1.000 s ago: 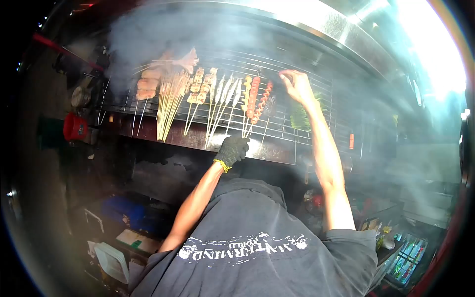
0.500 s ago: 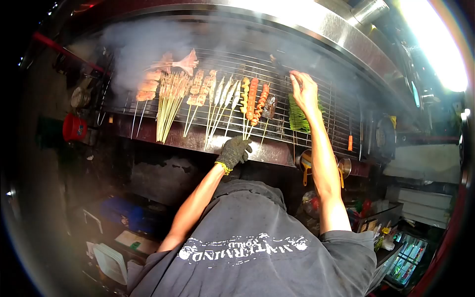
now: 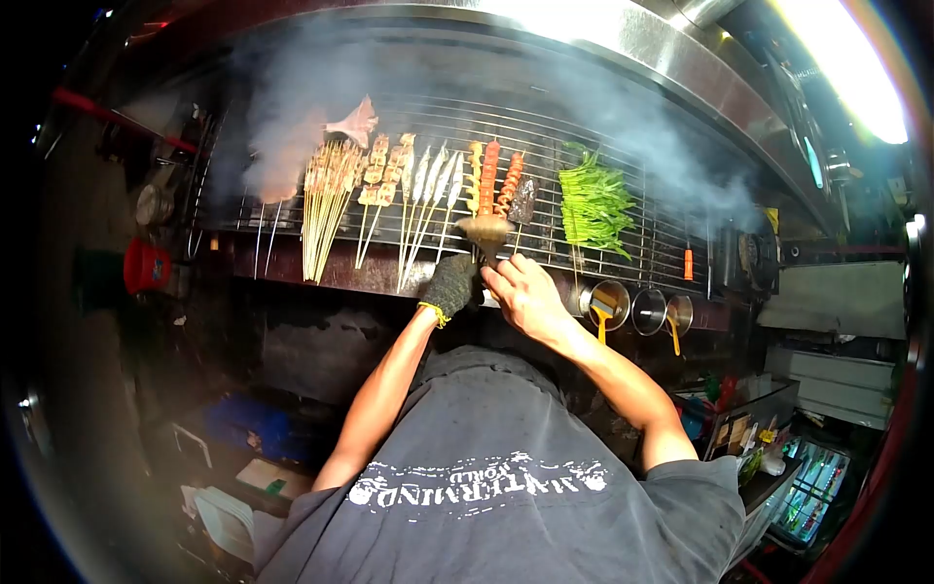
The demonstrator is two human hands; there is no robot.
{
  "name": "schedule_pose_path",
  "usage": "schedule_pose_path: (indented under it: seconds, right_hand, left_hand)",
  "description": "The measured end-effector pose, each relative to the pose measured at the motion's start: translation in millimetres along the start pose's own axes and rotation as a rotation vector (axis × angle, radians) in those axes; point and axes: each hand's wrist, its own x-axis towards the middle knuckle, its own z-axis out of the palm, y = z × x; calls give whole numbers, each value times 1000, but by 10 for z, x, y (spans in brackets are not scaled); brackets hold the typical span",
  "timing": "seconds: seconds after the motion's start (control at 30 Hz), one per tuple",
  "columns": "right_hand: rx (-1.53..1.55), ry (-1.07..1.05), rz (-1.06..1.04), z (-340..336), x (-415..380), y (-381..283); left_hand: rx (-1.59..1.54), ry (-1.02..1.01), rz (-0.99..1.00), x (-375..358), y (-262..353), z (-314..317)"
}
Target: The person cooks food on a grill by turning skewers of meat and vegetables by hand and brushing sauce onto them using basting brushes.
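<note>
My left hand [image 3: 449, 285], in a dark knit glove with a yellow cuff, is closed at the lower ends of the skewers at the grill's front edge. Those skewers carry a straight sausage [image 3: 489, 177], a spiral-cut sausage [image 3: 510, 185] and a yellow wavy piece [image 3: 475, 179]. My bare right hand [image 3: 526, 295] is beside it, gripping a wide basting brush [image 3: 484, 230]. The bristles hang over the lower end of the sausages; most of the brush's handle is hidden. Just right of the sausages is a dark block on a stick [image 3: 522, 200].
On the grill grate [image 3: 428, 109] are fish skewers [image 3: 431, 185], meat skewers [image 3: 376, 180], a bundle of thin skewers [image 3: 329, 200] and green vegetables [image 3: 595, 206]. Metal cups hang at the front, one with a yellow-handled brush [image 3: 603, 313]. Smoke drifts under the steel hood [image 3: 671, 58].
My right hand has come from above the green vegetables down and left to the sausages, and now holds a brush. The greens lie spread wider. My left hand has shifted slightly left.
</note>
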Motion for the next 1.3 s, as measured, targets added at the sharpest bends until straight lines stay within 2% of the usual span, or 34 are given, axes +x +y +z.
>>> schedule_pose_path:
  seconds: [0.03, 0.07, 0.1, 0.13, 0.17, 0.23, 0.27, 0.33, 0.37, 0.4, 0.43, 0.47, 0.53, 0.57, 0.6, 0.7, 0.73, 0.8, 0.83, 0.9, 0.93, 0.97, 1.07, 1.13, 1.17, 1.2, 1.3]
  right_hand:
    - [49, -4, 41, -107, 25, -34]
    - [66, 32, 93, -187, 75, -35]
    - [38, 99, 125, -190, 121, 14]
    - [7, 166, 157, -194, 183, 79]
    - [-53, 271, 181, -92, 239, 179]
    - [-168, 208, 222, 148, 237, 387]
    - [-231, 157, 211, 247, 219, 454]
    - [-138, 206, 185, 141, 296, 366]
    - [-27, 238, 189, 66, 357, 374]
    - [83, 266, 197, -3, 404, 401]
    - [104, 342, 242, -45, 521, 490]
    - [174, 513, 196, -48, 682, 625]
    - [241, 564, 240, -14, 937, 946]
    - [227, 447, 327, -80, 1030, 1033]
    - [313, 452, 307, -55, 1132, 1158]
    - [256, 250, 280, -33, 1309, 1407]
    - [259, 242, 272, -25, 1323, 1450]
    - [237, 150, 268, -1, 1343, 1507]
    - [218, 133, 281, -25, 1349, 1489]
    - [217, 107, 258, -54, 1355, 1452]
    - [216, 100, 253, -61, 1360, 1436]
    - [217, 98, 250, -58, 1375, 1416]
    - [192, 86, 226, -37, 1401, 1442]
    - [186, 82, 163, -45, 1412, 1430]
    - [198, 77, 157, -49, 1419, 1428]
    - [196, 80, 160, -52, 1417, 1422]
    - [182, 143, 80, -38, 1397, 1392]
  left_hand:
    - [178, 67, 81, -12, -49, 25]
    - [177, 58, 84, -36, -63, 70]
    - [-206, -37, -224, 19, 134, -74]
    - [-364, -63, -341, 25, 138, -53]
    - [-480, -75, -345, 11, 98, 12]
    - [-527, -114, -299, 1, 73, 78]
    - [-412, -164, -293, 15, 86, 61]
    - [-86, -126, 26, 8, 117, -31]
    - [82, -42, 191, -11, 49, 8]
    - [77, -45, 190, -23, 121, -16]
    - [-476, -86, -261, -23, 240, -67]
    - [-1019, -124, -719, -18, 339, -107]
    - [-1054, -70, -746, -24, 405, -108]
    - [-1034, -71, -762, -31, 405, -121]
    - [-1016, -68, -777, -22, 401, -142]
    - [-917, -80, -758, -31, 387, -176]
    - [-871, -81, -752, -37, 375, -186]
    - [-937, -78, -804, -72, 234, -117]
    - [-627, -48, -561, -87, 157, -50]
    - [-403, -67, -479, -123, 74, 15]
    - [-403, -62, -484, -139, 26, 46]
    - [-314, -35, -380, -139, -7, 67]
    - [-184, -15, -285, -120, -124, 160]
    - [207, 68, 30, -103, -166, 157]
    - [208, 68, 35, -85, -173, 174]
    - [72, 69, -81, -80, -190, 214]
    - [-183, 77, -244, -132, -180, 229]
